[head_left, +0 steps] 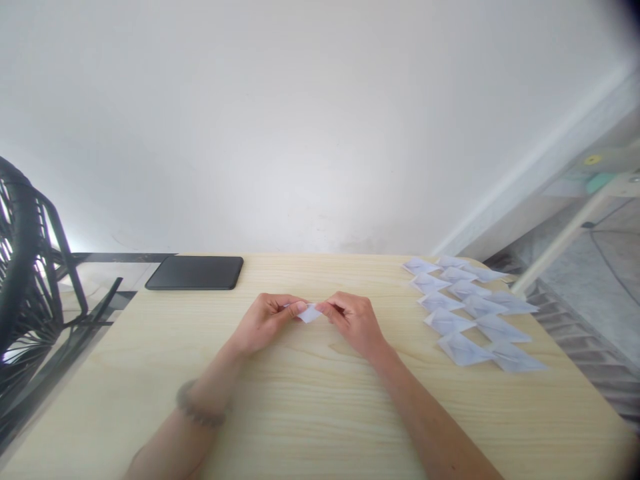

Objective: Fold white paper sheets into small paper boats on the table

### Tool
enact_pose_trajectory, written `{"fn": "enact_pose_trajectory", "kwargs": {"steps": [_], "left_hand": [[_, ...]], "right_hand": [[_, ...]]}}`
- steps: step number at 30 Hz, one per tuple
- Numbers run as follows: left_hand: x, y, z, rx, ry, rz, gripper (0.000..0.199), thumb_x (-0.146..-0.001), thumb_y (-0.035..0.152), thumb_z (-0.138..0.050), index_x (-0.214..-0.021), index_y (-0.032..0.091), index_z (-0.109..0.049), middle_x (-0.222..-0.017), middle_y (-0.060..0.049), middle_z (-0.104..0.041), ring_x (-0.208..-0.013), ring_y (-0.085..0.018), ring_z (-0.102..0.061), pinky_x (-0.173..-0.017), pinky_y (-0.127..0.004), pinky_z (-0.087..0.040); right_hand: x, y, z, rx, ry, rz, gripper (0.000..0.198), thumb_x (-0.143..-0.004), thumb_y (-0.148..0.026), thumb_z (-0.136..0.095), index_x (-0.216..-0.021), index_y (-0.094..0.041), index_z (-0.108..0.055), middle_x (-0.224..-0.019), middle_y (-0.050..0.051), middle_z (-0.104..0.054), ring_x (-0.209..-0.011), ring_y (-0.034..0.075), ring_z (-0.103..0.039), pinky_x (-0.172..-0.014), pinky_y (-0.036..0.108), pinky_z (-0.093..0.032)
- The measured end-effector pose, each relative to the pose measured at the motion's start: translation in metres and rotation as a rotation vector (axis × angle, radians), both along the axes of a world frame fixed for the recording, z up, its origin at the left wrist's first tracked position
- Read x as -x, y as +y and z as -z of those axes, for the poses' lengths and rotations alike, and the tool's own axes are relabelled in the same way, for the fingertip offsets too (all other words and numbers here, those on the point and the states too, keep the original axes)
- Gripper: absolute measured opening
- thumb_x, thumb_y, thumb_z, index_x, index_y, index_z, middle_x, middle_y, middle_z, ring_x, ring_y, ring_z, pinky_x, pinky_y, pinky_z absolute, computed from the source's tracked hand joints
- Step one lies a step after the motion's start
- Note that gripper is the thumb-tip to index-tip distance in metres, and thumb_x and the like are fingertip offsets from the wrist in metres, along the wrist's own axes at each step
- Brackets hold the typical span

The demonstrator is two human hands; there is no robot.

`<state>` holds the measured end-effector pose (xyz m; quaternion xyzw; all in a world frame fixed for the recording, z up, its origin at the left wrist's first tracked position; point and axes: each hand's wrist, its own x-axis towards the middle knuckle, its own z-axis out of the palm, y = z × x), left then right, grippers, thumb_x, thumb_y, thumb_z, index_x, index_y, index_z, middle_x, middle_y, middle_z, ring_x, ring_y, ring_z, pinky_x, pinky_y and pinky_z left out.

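A small piece of folded white paper (pixel 311 313) is pinched between my two hands above the middle of the table. My left hand (pixel 267 321) grips its left side, the thumb lying across the front. On the other side my right hand (pixel 354 320) holds the right edge between thumb and curled fingers. The lower part of the paper shows as a pointed shape; the rest is hidden by my fingers. To the right of my hands lie several folded white paper pieces (pixel 449 323), set out in rough columns.
The light wooden table (pixel 310 413) stands against a white wall (pixel 320 133). A black phone or tablet (pixel 195 273) lies near the back left edge. A dark woven chair (pixel 30 267) is at the left, and a pale metal frame (pixel 565 237) stands beyond the right edge.
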<state>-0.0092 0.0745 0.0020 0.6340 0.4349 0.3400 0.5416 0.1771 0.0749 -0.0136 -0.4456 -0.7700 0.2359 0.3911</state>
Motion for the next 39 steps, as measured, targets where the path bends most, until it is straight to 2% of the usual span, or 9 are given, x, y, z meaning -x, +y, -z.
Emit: {"fn": "enact_pose_trajectory", "kwargs": {"steps": [3,6,9,13,17,24,30,35,39], "left_hand": [[-0.001,0.0,0.0,0.043,-0.024,-0.075,0.031,-0.076,0.034,-0.056,-0.097,0.014,-0.065,-0.083,-0.005,-0.069,-0.078,-0.019,-0.061,-0.071,-0.026,-0.046],[-0.002,-0.001,0.001,0.114,-0.056,-0.1,0.046,-0.068,0.033,-0.065,-0.109,0.015,-0.056,-0.081,-0.004,-0.069,-0.074,-0.017,-0.062,-0.067,-0.026,-0.048],[-0.003,-0.003,0.003,0.124,-0.054,-0.057,0.036,-0.065,0.033,-0.067,-0.095,0.014,-0.062,-0.084,-0.005,-0.068,-0.078,-0.019,-0.062,-0.069,-0.026,-0.048],[-0.007,-0.005,0.004,0.09,0.033,-0.054,0.024,-0.069,0.035,-0.062,-0.079,0.013,-0.066,-0.073,-0.004,-0.069,-0.071,-0.018,-0.063,-0.066,-0.025,-0.048],[-0.009,-0.003,0.002,0.14,0.03,-0.069,0.028,-0.07,0.036,-0.061,-0.084,0.013,-0.065,-0.075,-0.006,-0.069,-0.073,-0.021,-0.064,-0.065,-0.026,-0.049],[-0.003,-0.003,-0.006,0.087,-0.033,-0.025,0.032,-0.077,0.04,-0.052,-0.08,0.013,-0.068,-0.071,-0.007,-0.07,-0.068,-0.02,-0.065,-0.065,-0.027,-0.05],[-0.006,-0.001,-0.005,0.093,-0.067,-0.032,0.03,-0.077,0.04,-0.052,-0.081,0.014,-0.067,-0.075,-0.006,-0.069,-0.069,-0.019,-0.064,-0.067,-0.028,-0.051],[-0.005,0.001,-0.001,0.118,-0.106,-0.062,0.027,-0.072,0.037,-0.06,-0.084,0.013,-0.063,-0.081,-0.006,-0.068,-0.074,-0.019,-0.063,-0.068,-0.028,-0.05],[-0.005,-0.001,0.001,0.141,-0.105,-0.082,0.028,-0.07,0.035,-0.063,-0.088,0.014,-0.061,-0.08,-0.005,-0.068,-0.074,-0.017,-0.063,-0.068,-0.026,-0.049]], "right_hand": [[0.001,-0.001,-0.003,0.04,0.05,0.016,0.031,-0.082,-0.037,-0.048,-0.06,-0.017,-0.059,-0.053,-0.001,-0.054,-0.049,0.008,-0.044,-0.049,0.021,-0.033],[0.001,-0.003,-0.005,0.093,0.11,0.044,0.029,-0.081,-0.037,-0.048,-0.063,-0.017,-0.06,-0.053,-0.001,-0.056,-0.046,0.008,-0.044,-0.046,0.02,-0.033],[0.002,-0.005,-0.004,0.09,0.113,0.009,0.027,-0.082,-0.035,-0.048,-0.066,-0.017,-0.061,-0.057,-0.001,-0.057,-0.049,0.008,-0.046,-0.047,0.02,-0.034],[0.004,-0.005,-0.002,-0.009,0.035,0.001,0.027,-0.083,-0.031,-0.045,-0.064,-0.017,-0.058,-0.059,-0.001,-0.052,-0.053,0.008,-0.044,-0.052,0.02,-0.033],[0.004,-0.003,0.0,-0.045,0.0,0.028,0.028,-0.084,-0.029,-0.044,-0.063,-0.016,-0.056,-0.057,-0.001,-0.048,-0.052,0.008,-0.042,-0.052,0.021,-0.032],[0.001,-0.002,-0.002,0.101,0.027,-0.009,0.033,-0.082,-0.038,-0.046,-0.06,-0.016,-0.057,-0.05,-0.002,-0.049,-0.046,0.008,-0.041,-0.047,0.02,-0.03],[0.001,-0.001,-0.001,0.057,0.014,0.034,0.035,-0.082,-0.038,-0.045,-0.058,-0.016,-0.057,-0.049,-0.002,-0.047,-0.047,0.008,-0.037,-0.048,0.021,-0.028],[0.002,-0.004,-0.003,0.162,0.059,-0.055,0.032,-0.082,-0.036,-0.043,-0.059,-0.015,-0.054,-0.051,-0.003,-0.045,-0.046,0.007,-0.038,-0.045,0.019,-0.028],[0.002,-0.005,-0.005,0.152,0.043,-0.121,0.023,-0.08,-0.032,-0.046,-0.067,-0.016,-0.055,-0.057,-0.003,-0.048,-0.049,0.007,-0.04,-0.046,0.018,-0.029]]}}
